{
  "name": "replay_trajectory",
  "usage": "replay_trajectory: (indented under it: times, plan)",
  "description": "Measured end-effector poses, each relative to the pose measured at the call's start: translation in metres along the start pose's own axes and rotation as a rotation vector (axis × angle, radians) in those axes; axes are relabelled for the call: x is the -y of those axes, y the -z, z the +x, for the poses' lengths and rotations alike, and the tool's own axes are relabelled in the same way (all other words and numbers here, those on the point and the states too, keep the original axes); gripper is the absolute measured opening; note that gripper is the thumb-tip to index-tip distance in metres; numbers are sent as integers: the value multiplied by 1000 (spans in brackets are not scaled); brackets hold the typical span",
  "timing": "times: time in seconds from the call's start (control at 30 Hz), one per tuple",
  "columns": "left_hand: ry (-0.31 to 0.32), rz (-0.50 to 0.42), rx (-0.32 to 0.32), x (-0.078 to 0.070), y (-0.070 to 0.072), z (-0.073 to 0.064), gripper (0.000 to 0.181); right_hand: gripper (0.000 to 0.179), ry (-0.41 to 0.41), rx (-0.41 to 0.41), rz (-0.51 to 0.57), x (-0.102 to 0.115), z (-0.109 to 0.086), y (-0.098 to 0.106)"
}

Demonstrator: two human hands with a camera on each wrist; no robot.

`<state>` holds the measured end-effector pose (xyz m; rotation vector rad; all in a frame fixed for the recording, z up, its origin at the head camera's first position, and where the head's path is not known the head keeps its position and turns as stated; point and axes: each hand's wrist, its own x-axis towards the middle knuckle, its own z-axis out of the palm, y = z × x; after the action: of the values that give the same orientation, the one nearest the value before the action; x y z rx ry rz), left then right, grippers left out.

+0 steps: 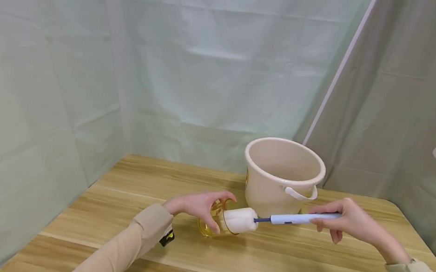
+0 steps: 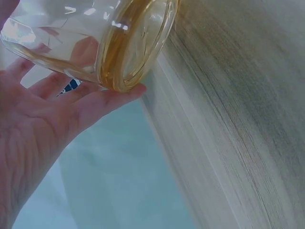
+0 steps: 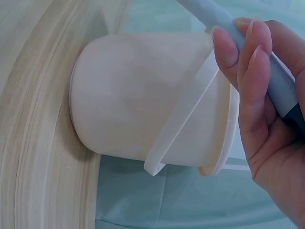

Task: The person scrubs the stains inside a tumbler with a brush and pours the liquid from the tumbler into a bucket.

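My left hand (image 1: 200,205) grips a clear amber-tinted glass (image 2: 112,47) from its left side, thumb and fingers spread round it. The glass lies tilted on its side, its mouth toward the right and its thick base toward the left wrist camera. In my right hand (image 1: 351,220) is a cup brush, its light blue handle (image 1: 294,218) pinched between thumb and fingers. A dark thin neck joins the handle to a white sponge head (image 1: 242,220). Part of the sponge sits inside the glass mouth, and its handle end sticks out.
Behind the hands, a cream bucket (image 1: 264,192) stands upright on the wooden table (image 1: 165,260), its white carrying handle (image 3: 183,117) hanging down the side. The brush handle passes in front of the bucket. Pale green curtains (image 1: 226,81) surround the table's back and sides.
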<state>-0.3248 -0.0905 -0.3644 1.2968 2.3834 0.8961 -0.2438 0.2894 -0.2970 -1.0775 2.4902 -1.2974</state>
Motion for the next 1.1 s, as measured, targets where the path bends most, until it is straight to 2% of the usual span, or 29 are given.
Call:
replay_trajectory:
  times: [0.23,0.63,0.9,1.1]
  plan:
    - [3,19,1,0,0,0,85,19,36,14,13,-2,3,-3]
    - [13,7,-2,0,0,-2,85,20,63,-14,28,-5,8,-9]
    - [16,0,-1,-1,0,-2,85,22,20,-39,33,-6,8,-10]
    - [-11,-7,1,0,0,-1,85,22,-5,-64,36,-4,8,-10]
